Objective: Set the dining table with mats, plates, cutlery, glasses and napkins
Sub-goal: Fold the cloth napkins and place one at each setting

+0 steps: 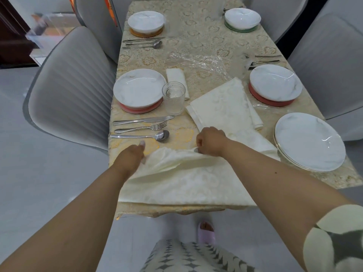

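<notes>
A cream napkin lies spread at the table's near edge, its far edge lifted and folding over. My left hand pinches the napkin's left corner. My right hand grips the lifted fold further right. Behind it lies a stack of folded napkins. A ribbed glass stands beside a white plate on a red mat, with a folded napkin behind the glass. A knife, fork and spoon lie near the left edge.
Stacked white plates sit at the near right without a mat. Other plates on mats stand at the right, far left and far right. Crumpled clear plastic lies mid-table. Grey chairs flank both sides.
</notes>
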Action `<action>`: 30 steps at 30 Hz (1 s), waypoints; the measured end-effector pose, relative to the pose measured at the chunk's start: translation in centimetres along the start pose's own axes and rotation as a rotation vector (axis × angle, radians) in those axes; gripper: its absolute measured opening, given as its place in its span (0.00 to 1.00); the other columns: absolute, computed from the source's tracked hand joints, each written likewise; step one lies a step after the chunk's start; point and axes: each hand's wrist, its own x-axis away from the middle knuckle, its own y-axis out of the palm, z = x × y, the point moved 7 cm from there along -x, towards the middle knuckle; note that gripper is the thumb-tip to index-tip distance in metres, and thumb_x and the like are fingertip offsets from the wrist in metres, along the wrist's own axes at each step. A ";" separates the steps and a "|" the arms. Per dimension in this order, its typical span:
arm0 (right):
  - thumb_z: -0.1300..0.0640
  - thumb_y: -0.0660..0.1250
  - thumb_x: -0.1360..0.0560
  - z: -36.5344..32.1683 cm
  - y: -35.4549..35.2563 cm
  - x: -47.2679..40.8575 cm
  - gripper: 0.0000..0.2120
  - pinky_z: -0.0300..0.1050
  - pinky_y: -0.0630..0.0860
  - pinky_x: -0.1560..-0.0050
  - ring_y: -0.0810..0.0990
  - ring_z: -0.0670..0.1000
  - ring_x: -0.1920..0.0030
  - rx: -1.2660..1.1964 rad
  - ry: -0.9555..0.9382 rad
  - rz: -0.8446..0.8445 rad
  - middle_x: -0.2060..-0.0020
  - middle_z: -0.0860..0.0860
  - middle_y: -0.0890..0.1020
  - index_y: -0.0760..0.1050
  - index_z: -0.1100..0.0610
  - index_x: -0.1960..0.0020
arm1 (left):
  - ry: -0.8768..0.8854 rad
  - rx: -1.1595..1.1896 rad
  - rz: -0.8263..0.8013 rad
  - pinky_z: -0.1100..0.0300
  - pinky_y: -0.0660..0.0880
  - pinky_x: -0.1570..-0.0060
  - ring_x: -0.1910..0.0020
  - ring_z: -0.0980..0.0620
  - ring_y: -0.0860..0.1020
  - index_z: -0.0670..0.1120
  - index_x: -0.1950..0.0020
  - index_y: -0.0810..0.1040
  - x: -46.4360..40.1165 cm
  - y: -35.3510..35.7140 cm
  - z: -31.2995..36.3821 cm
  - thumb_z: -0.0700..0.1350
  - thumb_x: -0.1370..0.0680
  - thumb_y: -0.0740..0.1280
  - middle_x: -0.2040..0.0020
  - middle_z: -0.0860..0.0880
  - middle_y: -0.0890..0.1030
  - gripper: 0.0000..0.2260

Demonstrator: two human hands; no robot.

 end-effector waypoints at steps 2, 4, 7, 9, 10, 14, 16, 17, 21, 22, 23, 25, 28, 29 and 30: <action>0.53 0.67 0.28 0.0 -0.3 0.4 0.09 0.44 0.66 0.57 0.72 0.50 0.58 -0.218 -0.029 0.010 0.63 0.47 0.74 0.70 0.53 0.63 | -0.040 -0.020 0.030 0.55 0.68 0.55 0.54 0.40 0.78 0.39 0.57 0.75 -1.1 0.0 0.1 0.54 0.17 0.55 0.58 0.40 0.80 0.21; 0.56 0.67 0.27 0.1 -0.6 0.6 0.08 0.43 0.65 0.62 0.71 0.50 0.61 -0.369 -0.046 0.019 0.65 0.47 0.73 0.68 0.54 0.61 | -0.058 -0.084 -0.069 0.59 0.70 0.64 0.64 0.43 0.79 0.39 0.57 0.77 -1.5 0.9 0.3 0.53 0.19 0.61 0.65 0.42 0.79 0.18; 0.53 0.66 0.24 0.2 -1.4 0.7 0.09 0.44 0.65 0.64 0.70 0.51 0.63 -0.356 -0.071 0.109 0.63 0.50 0.74 0.67 0.55 0.57 | -0.043 -0.226 -0.168 0.64 0.67 0.72 0.73 0.47 0.72 0.42 0.60 0.78 -1.6 1.7 0.7 0.49 0.23 0.68 0.68 0.45 0.76 0.12; 0.53 0.67 0.24 0.1 -2.3 0.7 0.09 0.45 0.66 0.63 0.71 0.51 0.63 -0.348 -0.097 0.220 0.63 0.49 0.74 0.68 0.55 0.57 | 0.041 -0.236 -0.080 0.63 0.68 0.70 0.70 0.47 0.74 0.43 0.61 0.78 -2.0 0.8 1.5 0.49 0.25 0.71 0.66 0.46 0.78 0.11; 0.53 0.68 0.25 0.1 -2.8 0.8 0.09 0.45 0.66 0.62 0.72 0.51 0.62 -0.343 -0.123 0.290 0.63 0.48 0.74 0.69 0.55 0.58 | 0.103 -0.197 -0.005 0.62 0.67 0.69 0.69 0.48 0.74 0.44 0.62 0.77 -2.0 0.0 2.2 0.48 0.25 0.72 0.67 0.47 0.78 0.10; 0.54 0.72 0.28 2.1 -4.7 1.9 0.09 0.46 0.69 0.57 0.73 0.51 0.60 -0.247 -0.102 0.629 0.60 0.50 0.74 0.73 0.56 0.56 | 0.403 -0.141 0.349 0.58 0.69 0.60 0.57 0.50 0.75 0.43 0.57 0.78 -1.2 -3.6 4.9 0.45 0.25 0.72 0.58 0.50 0.77 0.06; 0.54 0.70 0.28 3.9 -4.9 2.7 0.08 0.46 0.70 0.58 0.74 0.53 0.59 -0.221 0.004 0.686 0.60 0.52 0.75 0.74 0.58 0.55 | 0.516 -0.199 0.425 0.55 0.72 0.51 0.47 0.47 0.75 0.44 0.47 0.78 -0.6 -4.1 5.3 0.44 0.25 0.71 0.47 0.50 0.75 0.09; 0.54 0.69 0.27 4.5 -4.5 3.0 0.07 0.45 0.69 0.59 0.75 0.53 0.59 -0.212 0.049 0.658 0.61 0.51 0.75 0.74 0.57 0.56 | 0.536 -0.234 0.451 0.53 0.73 0.48 0.44 0.46 0.75 0.44 0.42 0.77 -0.2 -4.1 5.1 0.44 0.25 0.71 0.42 0.48 0.74 0.13; 0.49 0.63 0.24 4.5 -1.9 3.6 0.10 0.44 0.69 0.61 0.78 0.54 0.59 -0.125 0.117 0.442 0.64 0.49 0.79 0.75 0.55 0.58 | 0.657 -0.411 0.425 0.55 0.74 0.59 0.54 0.47 0.76 0.46 0.45 0.77 2.3 -1.4 4.7 0.51 0.26 0.72 0.47 0.47 0.75 0.14; 0.49 0.63 0.24 4.2 -1.3 3.9 0.11 0.44 0.70 0.61 0.78 0.54 0.59 -0.108 0.103 0.408 0.64 0.50 0.80 0.76 0.55 0.58 | 0.716 -0.496 0.312 0.56 0.73 0.61 0.56 0.48 0.76 0.47 0.49 0.78 2.7 0.2 4.7 0.54 0.27 0.72 0.53 0.49 0.76 0.13; 0.48 0.63 0.24 3.8 -0.5 4.0 0.11 0.44 0.70 0.60 0.78 0.53 0.58 -0.100 0.075 0.361 0.63 0.50 0.80 0.76 0.54 0.58 | 0.751 -0.576 0.196 0.56 0.72 0.62 0.56 0.48 0.76 0.48 0.51 0.79 3.0 1.6 4.4 0.58 0.29 0.71 0.57 0.51 0.76 0.15; 0.48 0.63 0.24 2.9 1.3 4.2 0.09 0.43 0.69 0.60 0.78 0.52 0.56 -0.128 0.011 0.240 0.61 0.47 0.79 0.78 0.52 0.52 | 0.821 -0.720 0.025 0.55 0.73 0.59 0.55 0.47 0.76 0.50 0.51 0.80 3.5 3.8 3.5 0.64 0.32 0.67 0.56 0.52 0.78 0.20; 0.48 0.65 0.24 2.4 3.4 4.3 0.16 0.42 0.67 0.59 0.77 0.50 0.54 -0.207 0.009 0.142 0.57 0.44 0.74 0.71 0.50 0.38 | 0.750 -0.829 0.006 0.51 0.72 0.50 0.47 0.45 0.76 0.50 0.39 0.76 3.3 4.6 2.5 0.62 0.36 0.71 0.45 0.48 0.77 0.29; 0.47 0.65 0.24 2.5 3.7 4.2 0.18 0.43 0.68 0.59 0.77 0.50 0.54 -0.209 0.041 0.139 0.54 0.46 0.74 0.68 0.50 0.37 | 0.670 -0.850 0.037 0.51 0.71 0.47 0.44 0.45 0.74 0.49 0.35 0.73 2.9 4.3 2.1 0.59 0.35 0.72 0.42 0.48 0.76 0.31; 0.47 0.65 0.24 2.6 3.9 4.1 0.18 0.43 0.68 0.59 0.76 0.51 0.55 -0.203 0.077 0.136 0.52 0.47 0.74 0.67 0.52 0.37 | 0.579 -0.871 0.068 0.52 0.69 0.45 0.42 0.45 0.73 0.49 0.33 0.70 2.5 3.9 1.7 0.56 0.33 0.71 0.40 0.48 0.75 0.30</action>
